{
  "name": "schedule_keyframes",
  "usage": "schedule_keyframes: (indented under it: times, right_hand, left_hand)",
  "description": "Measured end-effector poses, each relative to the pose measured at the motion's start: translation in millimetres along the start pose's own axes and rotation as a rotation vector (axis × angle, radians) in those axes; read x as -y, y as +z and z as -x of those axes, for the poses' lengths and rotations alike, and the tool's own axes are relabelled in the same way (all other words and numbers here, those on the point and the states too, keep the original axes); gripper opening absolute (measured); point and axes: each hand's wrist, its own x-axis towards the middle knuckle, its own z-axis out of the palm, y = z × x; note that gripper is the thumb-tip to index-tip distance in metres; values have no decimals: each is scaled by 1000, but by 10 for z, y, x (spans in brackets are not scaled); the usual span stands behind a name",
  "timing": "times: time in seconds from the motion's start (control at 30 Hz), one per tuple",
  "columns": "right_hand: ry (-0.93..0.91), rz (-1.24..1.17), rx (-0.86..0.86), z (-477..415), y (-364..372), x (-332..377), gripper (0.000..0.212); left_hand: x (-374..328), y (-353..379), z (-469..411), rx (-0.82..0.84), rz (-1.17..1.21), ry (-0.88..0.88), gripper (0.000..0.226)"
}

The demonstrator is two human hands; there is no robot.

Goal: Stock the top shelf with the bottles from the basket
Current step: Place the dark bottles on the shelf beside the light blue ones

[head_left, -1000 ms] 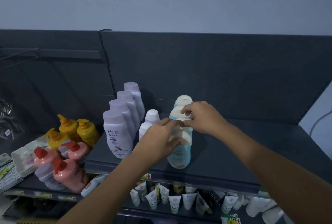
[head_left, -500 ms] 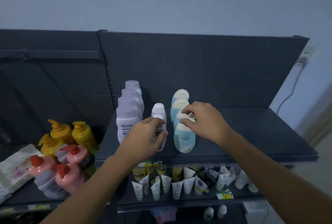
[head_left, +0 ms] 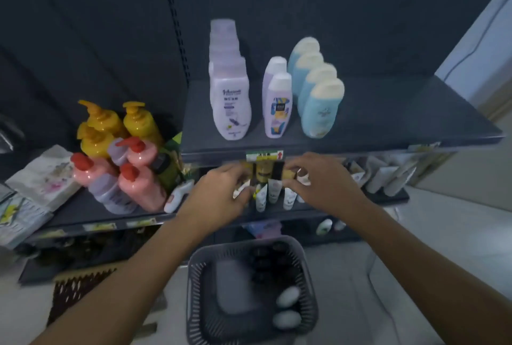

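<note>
1. Both hands hang in front of the lower shelf, below the top shelf (head_left: 388, 112) edge. The left hand (head_left: 219, 195) has its fingers curled loosely, nothing in its grip that I can make out. The right hand (head_left: 324, 184) is curled too, fingertips pinched narrow, and whether it holds anything I cannot tell through the blur.
2. Directly behind and between the two hands stand small white tubes (head_left: 273, 192) on the lower shelf, close to the fingertips.
3. Above the hands, on the top shelf, three rows stand upright: lilac bottles (head_left: 230, 101) above the left hand, two white-capped bottles (head_left: 277, 103) above the gap between the hands, and four blue bottles (head_left: 318, 95) above the right hand.
4. The front blue bottle stands just beside the front white-capped one, apart from it.
5. Left of the left hand, well off on a side shelf, are yellow pump bottles (head_left: 138, 123) and pink pump bottles (head_left: 138, 178) with red tops.
6. Below the hands, on the floor, sits the grey basket (head_left: 199, 267). Two pale bottles (head_left: 288, 307) lie in its right corner, with dark blurred shapes above them.
7. Against half a second ago: the hands were up at the blue row on the top shelf; now both have dropped clear of it, the view has tipped down, and the basket has come into sight.
</note>
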Motion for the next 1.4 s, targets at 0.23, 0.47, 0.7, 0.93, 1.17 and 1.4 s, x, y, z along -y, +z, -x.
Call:
schedule_keyframes:
  times: [0.23, 0.47, 0.7, 0.93, 1.17, 1.4]
  right_hand:
    - [54, -18, 206, 474, 934, -297, 35]
    - [180, -17, 372, 981, 2027, -785, 35]
    - [190, 39, 356, 1176, 2933, -1242, 32]
    - [49, 228, 204, 987, 3440, -1401, 44]
    - [-80, 456, 291, 840, 3521, -1397, 33]
    - [-151, 476, 390, 666, 3479, -1472, 18]
  left_hand:
    - [258, 783, 532, 143, 83, -116, 32]
    - [450, 1932, 1036, 332, 99, -251, 36]
    - [574, 2954, 1199, 270, 105, -347, 31]
    - [799, 3420, 876, 101, -4, -250, 33]
    - [917, 3512, 740, 291, -183, -161, 27]
    - [816, 3383, 568, 480, -440, -37, 39]
